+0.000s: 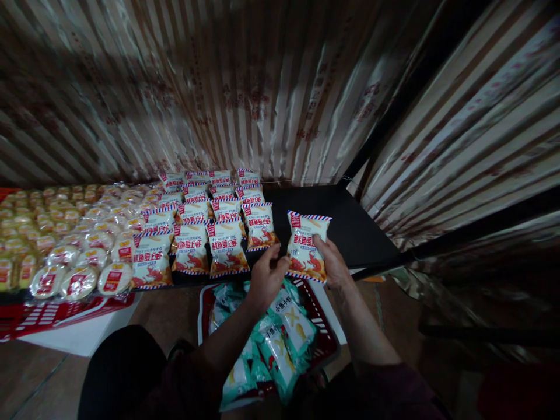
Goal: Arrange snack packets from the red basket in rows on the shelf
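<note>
**Both hands on one snack packet at the shelf's front edge**

The right hand point(333, 262) and the left hand point(265, 275) each grip a side of a white-and-orange snack packet point(306, 245), fingers closed on its edges. The packet sits upright over the front edge of the black shelf point(350, 221), just right of the rows of matching packets point(210, 224) that run back toward the striped curtain point(262, 87). Round wrapped rice crackers point(65, 233) fill the shelf's left part. Below the hands, a red basket point(324, 344) on the floor holds teal snack bags point(275, 344).
</note>
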Motion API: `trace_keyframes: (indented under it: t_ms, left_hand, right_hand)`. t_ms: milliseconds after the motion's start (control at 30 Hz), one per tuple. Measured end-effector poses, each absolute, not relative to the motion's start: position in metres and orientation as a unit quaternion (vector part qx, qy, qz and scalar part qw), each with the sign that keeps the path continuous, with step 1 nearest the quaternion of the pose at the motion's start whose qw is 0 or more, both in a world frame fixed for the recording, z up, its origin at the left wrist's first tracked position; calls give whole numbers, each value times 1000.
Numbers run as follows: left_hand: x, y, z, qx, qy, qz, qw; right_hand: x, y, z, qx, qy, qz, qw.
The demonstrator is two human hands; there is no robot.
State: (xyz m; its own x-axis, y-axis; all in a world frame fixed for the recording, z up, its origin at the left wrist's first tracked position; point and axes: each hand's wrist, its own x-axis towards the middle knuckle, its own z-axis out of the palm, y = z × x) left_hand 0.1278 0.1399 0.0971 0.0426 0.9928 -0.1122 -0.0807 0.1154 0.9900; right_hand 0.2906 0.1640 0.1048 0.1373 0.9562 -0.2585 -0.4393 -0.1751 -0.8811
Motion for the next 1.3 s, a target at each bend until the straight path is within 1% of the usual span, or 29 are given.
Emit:
trace_keyframes:
  t_ms: [133, 267, 567, 733, 967, 1100, 1300]
  left_hand:
    - [132, 151, 104, 463, 440, 473, 608]
    - [139, 154, 106, 449, 411, 483, 629]
    - [137, 165, 112, 393, 430, 565, 584]
    - [140, 170, 113, 367, 425, 597, 573]
    - [138, 172, 114, 380, 422, 590, 574]
    - [139, 171, 111, 394, 451, 590, 541]
    - [140, 168, 118, 415, 539, 597, 426]
  right_hand:
    - [289, 163, 106, -477, -306, 618, 546]
    - [292, 163, 104, -477, -325, 616, 536]
    - [300, 160, 99, -385, -407, 668, 490]
    - [292, 160, 101, -379, -419, 660, 495]
    - [290, 158, 105, -386, -406, 658, 504]
    - [291, 157, 105, -387, -407, 654, 507]
    - [289, 156, 111, -378, -412, 634, 534]
